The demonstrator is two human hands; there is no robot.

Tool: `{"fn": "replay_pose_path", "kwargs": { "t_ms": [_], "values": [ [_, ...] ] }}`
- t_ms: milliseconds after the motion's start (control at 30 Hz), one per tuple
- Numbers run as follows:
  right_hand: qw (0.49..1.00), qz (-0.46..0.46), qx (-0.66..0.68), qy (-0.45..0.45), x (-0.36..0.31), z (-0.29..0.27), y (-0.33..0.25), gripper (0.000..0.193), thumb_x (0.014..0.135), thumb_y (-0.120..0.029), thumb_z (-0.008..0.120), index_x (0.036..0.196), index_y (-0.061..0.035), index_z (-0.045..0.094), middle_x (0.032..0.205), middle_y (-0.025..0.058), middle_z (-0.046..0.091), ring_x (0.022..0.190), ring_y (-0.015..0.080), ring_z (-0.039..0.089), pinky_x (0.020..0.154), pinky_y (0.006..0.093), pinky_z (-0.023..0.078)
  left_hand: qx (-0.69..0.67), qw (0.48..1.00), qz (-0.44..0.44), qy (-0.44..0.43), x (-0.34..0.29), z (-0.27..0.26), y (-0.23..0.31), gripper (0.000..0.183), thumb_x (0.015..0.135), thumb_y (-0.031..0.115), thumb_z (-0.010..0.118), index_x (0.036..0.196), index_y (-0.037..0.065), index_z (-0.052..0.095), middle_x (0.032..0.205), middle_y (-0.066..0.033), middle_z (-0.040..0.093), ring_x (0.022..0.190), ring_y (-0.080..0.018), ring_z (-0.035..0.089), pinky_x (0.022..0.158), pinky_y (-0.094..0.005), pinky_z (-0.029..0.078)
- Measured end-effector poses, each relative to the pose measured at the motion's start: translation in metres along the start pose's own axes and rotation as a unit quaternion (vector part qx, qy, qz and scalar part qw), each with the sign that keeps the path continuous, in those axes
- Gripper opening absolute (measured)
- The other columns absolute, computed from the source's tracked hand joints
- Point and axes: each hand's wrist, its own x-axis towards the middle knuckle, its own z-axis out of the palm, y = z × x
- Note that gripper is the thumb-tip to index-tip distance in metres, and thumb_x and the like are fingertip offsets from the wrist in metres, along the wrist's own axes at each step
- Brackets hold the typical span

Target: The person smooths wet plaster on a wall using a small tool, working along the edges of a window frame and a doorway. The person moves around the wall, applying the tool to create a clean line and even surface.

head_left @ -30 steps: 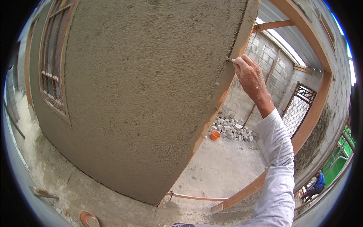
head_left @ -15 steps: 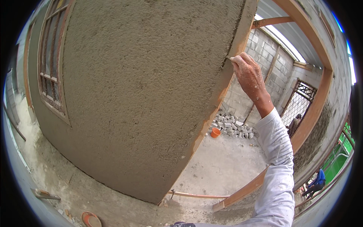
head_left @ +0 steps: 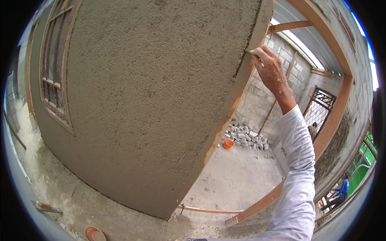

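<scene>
One right hand [head_left: 271,68] is at the edge of one plastered wall [head_left: 152,104] — fingers [head_left: 259,53] pinched, perhaps on something small.

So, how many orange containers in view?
2: one bucket in front of the block pile, another container at the picture's lower left, partly cut off. More could be hidden behind the plastered wall.
</scene>
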Motion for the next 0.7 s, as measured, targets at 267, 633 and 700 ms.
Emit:
{"fn": "replay_pose_path", "kwargs": {
  "t_ms": [267,633,700],
  "values": [
    [0.997,0.016,-0.065,0.031,0.065,-0.023,0.042,0.012,0.105,-0.013,0.064,0.11,-0.0044,0.07,0.108,0.0121,0.072,0.099,0.0364,0.073,0.085,0.0447,0.058,-0.009,1.0,0.006,-0.003,0.01,0.007,0.014,0.08,0.101,0.065,0.051,0.155,0.007,0.056,0.163,-0.0196,0.051,0.153,-0.0347,0.045,0.126,-0.0424,0.037],
    [0.993,-0.025,-0.072,-0.088,0.024,-0.017,0.001,0.008,0.102,-0.007,0.066,0.108,-0.002,0.067,0.1,0.0133,0.063,0.094,0.0358,0.068,0.084,0.0483,0.058,-0.018,1.0,0.008,-0.001,0.027,0.005,0.023,0.081,0.101,0.066,0.052,0.155,0.006,0.056,0.163,-0.0197,0.051,0.153,-0.0347,0.045,0.126,-0.0423,0.037],
    [0.994,-0.019,-0.072,-0.079,0.025,-0.017,0.003,0.009,0.103,-0.008,0.065,0.109,-0.0018,0.068,0.101,0.0133,0.064,0.096,0.0356,0.069,0.084,0.0479,0.058,-0.019,1.0,0.01,0.0,0.033,0.004,0.026,0.081,0.1,0.066,0.052,0.155,0.006,0.056,0.163,-0.0197,0.051,0.153,-0.0347,0.045,0.126,-0.0423,0.037]
  ]
}}
